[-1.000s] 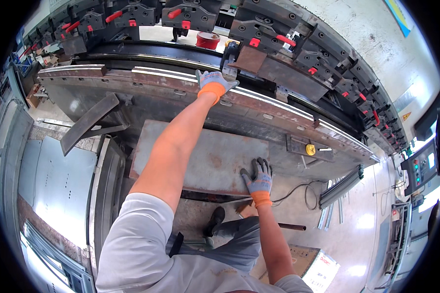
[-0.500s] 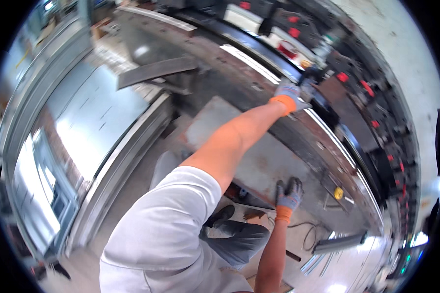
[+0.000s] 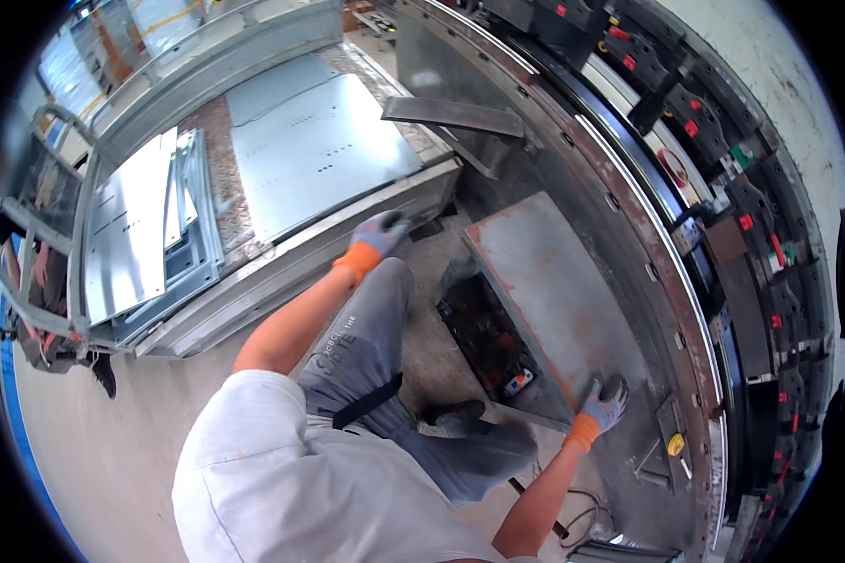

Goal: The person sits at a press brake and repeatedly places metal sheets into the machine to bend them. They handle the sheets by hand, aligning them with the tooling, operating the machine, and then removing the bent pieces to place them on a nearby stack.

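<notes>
A long press brake [image 3: 629, 188] curves across the right side, its rusty-edged bed running from top to lower right, with red-tipped clamps along its upper beam. To the left stands a low cart [image 3: 282, 258] bearing flat galvanised sheets [image 3: 319, 141], with a stack of bent sheet panels [image 3: 150, 235] beside them. In front of the press sits a grey, rust-flecked steel plate [image 3: 554, 291], lying flat on a support over a dark opening with cables. The person's right hand [image 3: 603, 402], in a grey glove with an orange cuff, rests on the near corner of that plate, fingers spread and pressed flat, grasping nothing. The left hand [image 3: 382, 232], gloved alike, reaches toward the edge of the cart near the plate's far corner; its fingers curl loosely, and whether they grip anything cannot be told. A small yellow tape measure [image 3: 676, 445] lies on the bed just beside the right hand.
</notes>
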The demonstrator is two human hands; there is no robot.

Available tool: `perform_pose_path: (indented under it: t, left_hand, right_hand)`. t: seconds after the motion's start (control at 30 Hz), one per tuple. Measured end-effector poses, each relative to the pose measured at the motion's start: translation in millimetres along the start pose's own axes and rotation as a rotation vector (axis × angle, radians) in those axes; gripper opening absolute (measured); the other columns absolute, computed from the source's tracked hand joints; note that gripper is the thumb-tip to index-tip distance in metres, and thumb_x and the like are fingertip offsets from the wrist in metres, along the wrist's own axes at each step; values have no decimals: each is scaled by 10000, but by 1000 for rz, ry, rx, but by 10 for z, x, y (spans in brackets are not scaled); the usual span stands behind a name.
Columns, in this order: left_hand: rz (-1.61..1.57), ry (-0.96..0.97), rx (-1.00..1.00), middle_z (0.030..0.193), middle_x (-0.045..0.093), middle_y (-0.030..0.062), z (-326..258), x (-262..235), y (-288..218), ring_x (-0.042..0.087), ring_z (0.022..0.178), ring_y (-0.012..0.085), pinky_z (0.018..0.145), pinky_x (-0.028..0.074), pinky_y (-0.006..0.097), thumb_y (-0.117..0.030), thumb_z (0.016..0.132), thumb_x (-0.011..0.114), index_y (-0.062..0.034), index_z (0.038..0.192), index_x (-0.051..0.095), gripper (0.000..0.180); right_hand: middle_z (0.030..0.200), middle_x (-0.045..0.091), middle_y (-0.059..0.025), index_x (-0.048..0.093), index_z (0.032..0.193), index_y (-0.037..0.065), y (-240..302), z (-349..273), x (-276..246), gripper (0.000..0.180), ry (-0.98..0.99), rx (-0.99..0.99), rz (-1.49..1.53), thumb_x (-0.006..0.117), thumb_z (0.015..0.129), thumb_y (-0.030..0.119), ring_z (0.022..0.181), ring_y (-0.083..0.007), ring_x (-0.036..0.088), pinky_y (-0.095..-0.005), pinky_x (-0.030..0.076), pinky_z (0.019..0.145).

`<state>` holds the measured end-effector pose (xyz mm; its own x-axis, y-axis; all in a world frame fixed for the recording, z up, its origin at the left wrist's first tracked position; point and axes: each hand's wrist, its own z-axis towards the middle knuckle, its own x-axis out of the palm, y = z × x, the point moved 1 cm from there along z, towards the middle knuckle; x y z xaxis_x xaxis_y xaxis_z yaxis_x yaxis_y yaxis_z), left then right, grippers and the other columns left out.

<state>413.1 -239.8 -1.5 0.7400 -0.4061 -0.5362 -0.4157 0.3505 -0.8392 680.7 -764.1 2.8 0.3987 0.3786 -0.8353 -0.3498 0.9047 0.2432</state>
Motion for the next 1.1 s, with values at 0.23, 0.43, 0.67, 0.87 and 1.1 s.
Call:
perform_pose_path:
  t: [0.23,0.43,0.67,0.87,1.1]
  left_hand:
    - [356,-240,-442,1220,689,132,-285,-1346,2197,631,1157,324,1004,482,409,-593,859,606,-132,1248,674,607]
    - [694,-245,-536,1462,514,144,1147,-2151,3171,480,1350,313,1116,381,425,-603,863,580,-129,1407,533,724]
    - [903,-330,-492,1471,486,116,2910,-2664,3858,411,1380,283,1145,315,465,-560,877,593,-125,1426,495,707]
    - [890,-347,-439,1499,450,132,4072,-3229,4313,362,1421,300,1194,238,470,-505,893,600,-96,1428,487,682]
    - [757,-367,-375,1487,459,169,4591,-3443,4267,378,1407,331,1209,208,482,-422,926,559,-41,1427,476,635]
  right_hand:
    - [1326,600,-152,633,1274,69,97,72,99,582,60,22,55,805,766,295,1246,-355,529,-442,404,1079]
    - [1347,606,-134,576,1338,8,541,343,157,569,231,8,311,755,812,130,1258,-261,553,-376,450,1037]
    - [1339,588,-199,524,1363,-8,5129,1264,155,653,1038,-485,733,791,782,123,1238,-331,573,-399,460,1037]
    - [1407,533,-215,483,1447,126,8940,1266,2137,763,1384,-762,531,716,840,524,1332,-369,483,-430,391,1102]
    - [1524,393,-238,346,1517,29,12401,1440,5287,1103,991,-673,238,723,717,688,1425,-373,365,-430,340,1156]
